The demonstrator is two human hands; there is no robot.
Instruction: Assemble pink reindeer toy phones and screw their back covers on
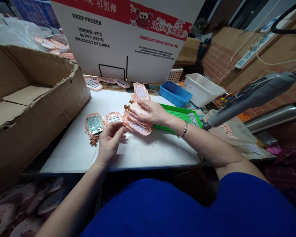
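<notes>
A stack of pink plastic toy phone shells (137, 124) lies on the white table (148, 151). My right hand (150, 112) rests on top of the stack with its fingers curled over the top shell. My left hand (110, 140) pinches the near edge of a single pink shell (114, 117) lying flat beside the stack. Left of it lies another shell with a green circuit board (95, 124) in it. One more pink shell (141, 92) stands propped behind the stack.
A big open cardboard box (37, 98) fills the left. A white printed carton (128, 36) stands behind. A green tray with small screws (185, 117), a blue bin (174, 93) and a white bin (202, 89) sit right. A grey electric screwdriver (251, 97) hangs at right.
</notes>
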